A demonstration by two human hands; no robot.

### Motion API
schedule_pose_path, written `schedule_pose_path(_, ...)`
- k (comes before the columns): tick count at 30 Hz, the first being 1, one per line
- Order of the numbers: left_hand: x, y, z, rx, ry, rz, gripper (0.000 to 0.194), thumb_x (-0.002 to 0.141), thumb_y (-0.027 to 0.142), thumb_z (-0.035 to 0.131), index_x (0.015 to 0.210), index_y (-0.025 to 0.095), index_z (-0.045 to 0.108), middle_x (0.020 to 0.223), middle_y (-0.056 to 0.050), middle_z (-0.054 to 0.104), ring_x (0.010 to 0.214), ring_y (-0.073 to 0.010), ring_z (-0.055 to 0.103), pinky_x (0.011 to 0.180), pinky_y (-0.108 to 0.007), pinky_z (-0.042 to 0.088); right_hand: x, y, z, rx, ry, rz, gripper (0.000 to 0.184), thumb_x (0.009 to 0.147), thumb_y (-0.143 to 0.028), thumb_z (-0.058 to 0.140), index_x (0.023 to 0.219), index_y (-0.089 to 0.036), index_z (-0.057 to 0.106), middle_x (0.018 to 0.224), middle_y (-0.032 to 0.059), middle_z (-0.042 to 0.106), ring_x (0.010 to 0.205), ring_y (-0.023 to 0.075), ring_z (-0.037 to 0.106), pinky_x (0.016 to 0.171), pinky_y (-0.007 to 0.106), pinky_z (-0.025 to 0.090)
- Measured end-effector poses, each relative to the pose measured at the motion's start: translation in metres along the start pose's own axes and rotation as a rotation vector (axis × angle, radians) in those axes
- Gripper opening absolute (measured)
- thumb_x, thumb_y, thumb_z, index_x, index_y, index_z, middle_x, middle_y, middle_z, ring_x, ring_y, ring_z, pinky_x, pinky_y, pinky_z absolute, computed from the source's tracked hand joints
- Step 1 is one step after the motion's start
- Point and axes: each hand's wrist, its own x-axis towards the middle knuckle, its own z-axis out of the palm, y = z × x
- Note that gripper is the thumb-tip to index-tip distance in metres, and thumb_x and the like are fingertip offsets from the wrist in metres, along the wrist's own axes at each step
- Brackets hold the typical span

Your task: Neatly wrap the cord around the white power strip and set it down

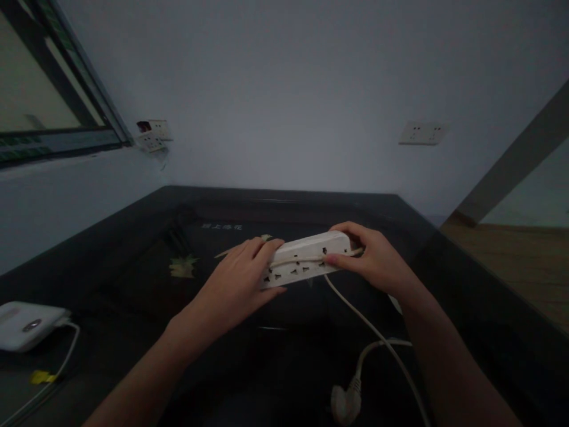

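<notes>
So the white power strip (311,244) is held mid-frame, its left end gripped by the left hand (240,273), its right by the right hand (373,255), cord (355,309) pinned under the thumb. If that thumb's lifted, slack could spring loose. Plug (345,404) and trailing cord are in the way, lower right; a white device (26,325), seemingly (pretty dark), is parked lower left.

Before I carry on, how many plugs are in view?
1: a white plug, below the power strip, near the bottom edge. Others may be hidden: the cord at far left runs out of frame.
</notes>
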Motion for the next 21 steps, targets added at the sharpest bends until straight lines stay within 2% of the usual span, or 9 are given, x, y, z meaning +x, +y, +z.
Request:
schedule_pose_path(5,0.001,-0.011,-0.001,-0.349,-0.094,0.015,0.056,0.083,0.039,0.061,0.133,0.024,0.042,0.128,-0.007,0.055,0.114,-0.0239,0.052,0.097,-0.037,0.042,0.0,0.0,-0.006,0.013,-0.016,-0.009,0.034,0.066,-0.037,0.074,0.091,-0.017,0.062,0.076,0.0007,0.064,0.065,0.0139,0.057,0.057,0.025,0.045)
schedule_pose_path(8,0.004,-0.021,-0.003,-0.548,-0.272,0.036,0.045,0.088,0.047,0.051,0.128,0.025,0.049,0.126,-0.005,0.058,0.113,-0.0227,0.054,0.094,-0.032,0.043,-0.003,-0.003,-0.011,0.03,-0.059,-0.026,0.032,0.066,-0.035,0.074,0.09,-0.018,0.063,0.076,0.0002,0.064,0.064,0.0135,0.057,0.056,0.024,0.045)
schedule_pose_path(11,0.009,-0.026,0.001,-0.654,-0.41,0.042,0.044,0.092,0.048,0.043,0.128,0.025,0.05,0.127,-0.004,0.057,0.116,-0.0216,0.052,0.095,-0.029,0.042,-0.005,-0.006,-0.014,0.028,-0.08,-0.037,0.031,0.066,-0.034,0.074,0.091,-0.018,0.064,0.078,0.0006,0.065,0.066,0.014,0.058,0.057,0.024,0.046)
schedule_pose_path(14,0.013,-0.024,0.009,-0.714,-0.411,-0.003,0.046,0.091,0.049,0.046,0.131,0.026,0.049,0.13,-0.003,0.056,0.118,-0.0213,0.05,0.098,-0.029,0.039,-0.005,-0.005,-0.015,0.012,-0.046,-0.048,0.033,0.067,-0.035,0.074,0.093,-0.018,0.065,0.083,0.0021,0.067,0.069,0.0154,0.06,0.06,0.026,0.047)
schedule_pose_path(17,0.016,-0.019,0.013,-0.789,-0.371,-0.071,0.044,0.088,0.049,0.05,0.124,0.024,0.055,0.122,-0.003,0.06,0.115,-0.0221,0.052,0.096,-0.031,0.041,-0.003,-0.001,-0.014,-0.008,0.026,-0.042,0.036,0.067,-0.036,0.074,0.096,-0.018,0.065,0.085,0.0031,0.068,0.072,0.0168,0.061,0.064,0.028,0.048)
schedule_pose_path(21,0.015,-0.015,0.012,-0.972,-0.384,-0.21,0.044,0.081,0.049,0.059,0.116,0.021,0.059,0.108,-0.005,0.066,0.091,-0.0221,0.064,0.074,-0.033,0.052,-0.002,0.002,-0.016,-0.041,0.033,-0.066,0.04,0.069,-0.035,0.072,0.104,-0.018,0.064,0.093,0.0049,0.069,0.079,0.0197,0.063,0.07,0.031,0.05)
